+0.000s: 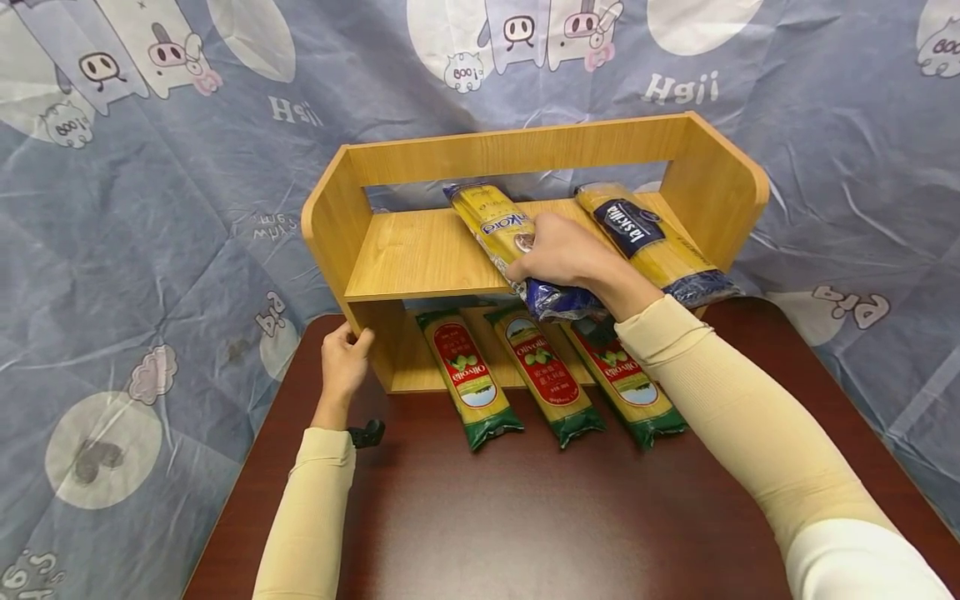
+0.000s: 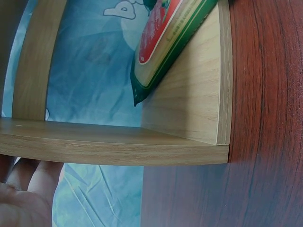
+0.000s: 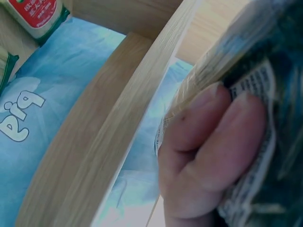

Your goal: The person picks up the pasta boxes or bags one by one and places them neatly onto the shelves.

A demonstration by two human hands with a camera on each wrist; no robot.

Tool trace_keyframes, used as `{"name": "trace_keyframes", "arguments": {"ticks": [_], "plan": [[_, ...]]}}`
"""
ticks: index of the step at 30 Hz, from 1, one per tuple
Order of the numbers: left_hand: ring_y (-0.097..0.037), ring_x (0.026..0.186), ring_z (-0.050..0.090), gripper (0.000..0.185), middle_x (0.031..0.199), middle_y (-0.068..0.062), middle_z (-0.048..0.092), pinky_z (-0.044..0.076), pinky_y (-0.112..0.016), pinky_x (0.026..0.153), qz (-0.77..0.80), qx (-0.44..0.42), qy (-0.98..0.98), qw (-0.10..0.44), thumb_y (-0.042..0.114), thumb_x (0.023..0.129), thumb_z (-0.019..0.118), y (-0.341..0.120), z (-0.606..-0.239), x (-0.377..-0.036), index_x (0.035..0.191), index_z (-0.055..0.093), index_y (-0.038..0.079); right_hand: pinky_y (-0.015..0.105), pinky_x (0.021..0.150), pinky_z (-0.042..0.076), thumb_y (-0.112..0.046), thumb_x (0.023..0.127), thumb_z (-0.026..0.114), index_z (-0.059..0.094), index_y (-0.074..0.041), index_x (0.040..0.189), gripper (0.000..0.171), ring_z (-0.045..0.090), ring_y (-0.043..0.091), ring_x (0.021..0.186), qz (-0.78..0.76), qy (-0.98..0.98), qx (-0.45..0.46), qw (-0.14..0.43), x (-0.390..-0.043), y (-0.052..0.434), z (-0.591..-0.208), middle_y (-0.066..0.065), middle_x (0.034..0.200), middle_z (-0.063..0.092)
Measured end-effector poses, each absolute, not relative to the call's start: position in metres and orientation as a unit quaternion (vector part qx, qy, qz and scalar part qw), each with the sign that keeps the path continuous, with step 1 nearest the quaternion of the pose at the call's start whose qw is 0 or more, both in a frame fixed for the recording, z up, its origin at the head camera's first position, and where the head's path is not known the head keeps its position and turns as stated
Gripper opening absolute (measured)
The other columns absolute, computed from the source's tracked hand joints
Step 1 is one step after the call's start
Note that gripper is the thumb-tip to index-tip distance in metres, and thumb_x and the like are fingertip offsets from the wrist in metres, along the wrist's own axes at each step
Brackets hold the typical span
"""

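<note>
My right hand (image 1: 562, 254) grips a yellow and blue packet of spaghetti (image 1: 487, 212) from above, its near end jutting past the front edge of the upper board. Up close in the right wrist view, the fingers (image 3: 236, 127) press into the wrapper of that packet (image 3: 284, 156). At the left side of a wooden shelf (image 1: 420, 258), my left hand (image 1: 345, 362) holds the front edge of the side panel (image 2: 113, 152), low down. A second spaghetti packet (image 1: 652, 242), with a dark blue label, lies on the upper board at the right.
Three green-ended spaghetti packets (image 1: 468, 375) with red labels lean out of the lower level onto the dark red-brown table (image 1: 540, 525). A patterned grey-blue cloth (image 1: 187, 250) hangs behind and beside the shelf. A small black object (image 1: 367, 433) shows by the left wrist.
</note>
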State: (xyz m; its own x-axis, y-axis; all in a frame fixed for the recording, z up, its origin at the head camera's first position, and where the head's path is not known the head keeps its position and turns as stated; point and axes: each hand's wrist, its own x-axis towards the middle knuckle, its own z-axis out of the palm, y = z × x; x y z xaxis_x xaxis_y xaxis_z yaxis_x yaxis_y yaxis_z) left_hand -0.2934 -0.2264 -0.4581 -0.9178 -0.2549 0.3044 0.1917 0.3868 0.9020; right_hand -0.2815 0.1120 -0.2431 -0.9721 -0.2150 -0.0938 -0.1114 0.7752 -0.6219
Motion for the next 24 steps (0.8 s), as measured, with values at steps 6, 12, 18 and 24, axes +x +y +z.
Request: {"name": "trace_keyframes", "arguments": {"ticks": [6, 12, 18, 24], "plan": [[-0.027, 0.087, 0.068, 0.024, 0.1, -0.021, 0.073, 0.05, -0.018, 0.064, -0.554, 0.019, -0.807, 0.204, 0.009, 0.096, 0.06, -0.226, -0.459, -0.294, 0.112, 0.074, -0.002, 0.035, 0.062, 0.056, -0.026, 0.078, 0.076, 0.059, -0.002, 0.11, 0.044, 0.065, 0.025, 0.072, -0.317, 0.941, -0.086, 0.087, -0.292, 0.104, -0.243, 0.016, 0.099, 0.063], [-0.031, 0.087, 0.069, 0.023, 0.098, -0.023, 0.073, 0.049, -0.017, 0.062, -0.554, 0.018, -0.806, 0.208, 0.008, 0.096, 0.06, -0.227, -0.46, -0.293, 0.111, 0.075, -0.002, 0.035, 0.058, 0.056, -0.024, 0.076, 0.075, 0.063, -0.002, 0.102, 0.036, 0.064, 0.022, 0.063, -0.336, 0.933, -0.08, 0.097, -0.3, 0.097, -0.249, 0.015, 0.094, 0.065], [-0.03, 0.085, 0.068, 0.023, 0.097, -0.023, 0.073, 0.049, -0.017, 0.061, -0.554, 0.015, -0.806, 0.207, 0.009, 0.096, 0.06, -0.228, -0.46, -0.293, 0.11, 0.075, -0.002, 0.035, 0.057, 0.055, -0.024, 0.076, 0.075, 0.063, -0.003, 0.101, 0.035, 0.061, 0.021, 0.062, -0.332, 0.936, -0.07, 0.094, -0.306, 0.092, -0.252, 0.013, 0.092, 0.063], [-0.029, 0.084, 0.067, 0.023, 0.097, -0.023, 0.073, 0.049, -0.018, 0.061, -0.554, 0.013, -0.805, 0.21, 0.008, 0.096, 0.06, -0.227, -0.459, -0.295, 0.111, 0.074, -0.003, 0.034, 0.057, 0.054, -0.025, 0.077, 0.074, 0.061, -0.003, 0.106, 0.038, 0.061, 0.022, 0.065, -0.323, 0.939, -0.068, 0.094, -0.31, 0.089, -0.251, 0.014, 0.096, 0.063]]}}
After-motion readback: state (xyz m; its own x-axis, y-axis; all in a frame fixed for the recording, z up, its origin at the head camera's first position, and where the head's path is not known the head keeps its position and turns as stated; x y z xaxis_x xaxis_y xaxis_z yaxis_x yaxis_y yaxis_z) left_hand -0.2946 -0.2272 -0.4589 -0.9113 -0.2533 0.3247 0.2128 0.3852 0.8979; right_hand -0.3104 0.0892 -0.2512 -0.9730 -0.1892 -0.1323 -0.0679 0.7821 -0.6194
